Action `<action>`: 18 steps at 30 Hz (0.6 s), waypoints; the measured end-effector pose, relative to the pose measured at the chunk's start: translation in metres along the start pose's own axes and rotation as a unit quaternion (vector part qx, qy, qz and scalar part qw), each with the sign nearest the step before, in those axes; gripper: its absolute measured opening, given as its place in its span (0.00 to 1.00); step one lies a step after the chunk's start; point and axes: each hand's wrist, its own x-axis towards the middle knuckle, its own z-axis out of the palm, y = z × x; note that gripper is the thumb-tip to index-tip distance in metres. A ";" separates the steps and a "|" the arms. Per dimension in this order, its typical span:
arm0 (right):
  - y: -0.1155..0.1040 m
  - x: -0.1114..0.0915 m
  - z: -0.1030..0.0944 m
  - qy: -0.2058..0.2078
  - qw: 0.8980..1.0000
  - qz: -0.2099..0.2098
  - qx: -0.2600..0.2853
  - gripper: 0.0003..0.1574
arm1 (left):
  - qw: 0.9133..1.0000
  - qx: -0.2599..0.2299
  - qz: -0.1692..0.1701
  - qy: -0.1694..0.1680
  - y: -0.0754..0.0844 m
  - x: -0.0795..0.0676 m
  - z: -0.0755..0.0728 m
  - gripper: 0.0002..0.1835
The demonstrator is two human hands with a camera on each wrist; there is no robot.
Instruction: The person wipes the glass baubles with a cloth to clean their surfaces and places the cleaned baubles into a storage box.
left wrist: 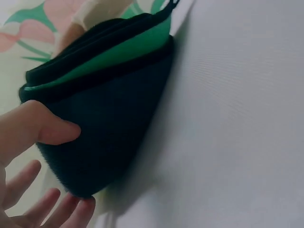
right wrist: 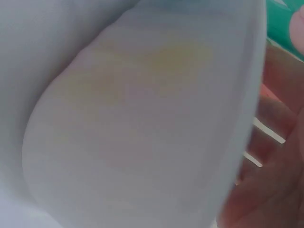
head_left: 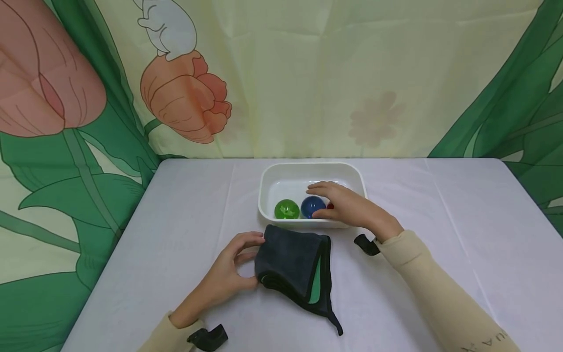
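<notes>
My left hand is at the left side of a folded dark grey cloth with a green inner side and a black loop. In the left wrist view its thumb lies against the cloth, and its fingertips touch a corner. My right hand reaches into a white tray, fingers spread apart above the balls. A blue ball lies between thumb and fingers, and part of a red ball shows behind the thumb. Left of them sits a green ball. The tray wall partly hides my right fingers in the right wrist view.
A white-covered table bears the tray and the cloth. Behind it hangs a curtain printed with flowers and leaves. Black straps with small mounts sit at both wrists.
</notes>
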 end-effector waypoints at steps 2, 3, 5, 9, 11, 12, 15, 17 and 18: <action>-0.001 -0.001 -0.002 0.006 1.000 0.006 0.006 0.37 | 1.000 -0.005 0.013 -0.002 0.005 0.001 -0.002 0.39; -0.001 -0.002 -0.002 0.010 1.000 0.005 0.007 0.37 | 1.000 -0.006 0.019 -0.003 0.007 0.002 -0.003 0.38; -0.002 -0.005 -0.004 0.013 1.000 0.008 0.008 0.38 | 1.000 -0.007 0.023 -0.003 0.014 0.004 -0.005 0.38; -0.004 -0.012 -0.007 0.017 1.000 0.019 0.011 0.40 | 0.999 -0.009 0.031 -0.006 0.029 0.007 -0.005 0.38; -0.006 -0.016 -0.008 0.019 0.999 0.024 0.011 0.42 | 1.000 -0.007 0.029 -0.007 0.039 0.009 -0.003 0.37; -0.007 -0.018 -0.009 0.023 0.999 0.024 0.007 0.42 | 1.000 -0.007 0.027 -0.008 0.044 0.010 -0.003 0.36; -0.011 -0.024 -0.012 0.032 0.999 0.027 0.003 0.42 | 1.000 0.001 0.020 -0.001 0.055 0.013 0.000 0.34; -0.014 -0.028 -0.013 0.041 0.999 0.029 0.000 0.43 | 1.000 0.013 0.022 0.009 0.059 0.016 0.001 0.33; -0.016 -0.030 -0.014 0.047 0.998 0.029 -0.002 0.43 | 0.999 0.017 0.025 0.015 0.061 0.017 0.001 0.33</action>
